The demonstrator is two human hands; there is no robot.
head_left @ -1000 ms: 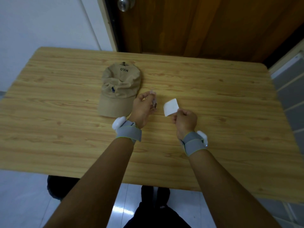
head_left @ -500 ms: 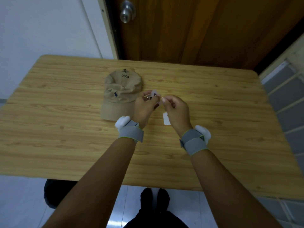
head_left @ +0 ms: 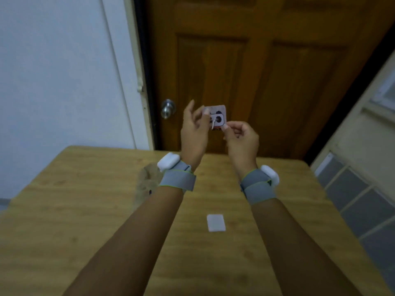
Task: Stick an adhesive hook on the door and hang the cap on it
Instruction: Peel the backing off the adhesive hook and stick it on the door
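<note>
Both hands are raised in front of the brown wooden door (head_left: 267,77). Between them is a small square adhesive hook (head_left: 218,117) with a panda picture and a metal hook on its face. My left hand (head_left: 195,129) pinches its left edge with thumb and forefinger, the other fingers spread. My right hand (head_left: 240,135) pinches its lower right corner. The tan cap (head_left: 147,182) lies on the wooden table (head_left: 85,199), mostly hidden behind my left forearm. A white backing paper (head_left: 215,222) lies flat on the table between my forearms.
A round metal door knob (head_left: 168,108) sits on the door's left edge, just left of my left hand. A white wall (head_left: 64,71) is to the left. A tiled wall with a window frame (head_left: 363,167) runs along the right.
The view has tilted up toward the door. Both hands have lifted the hook from table height to in front of the door. The backing paper, held a second ago, now lies on the table.
</note>
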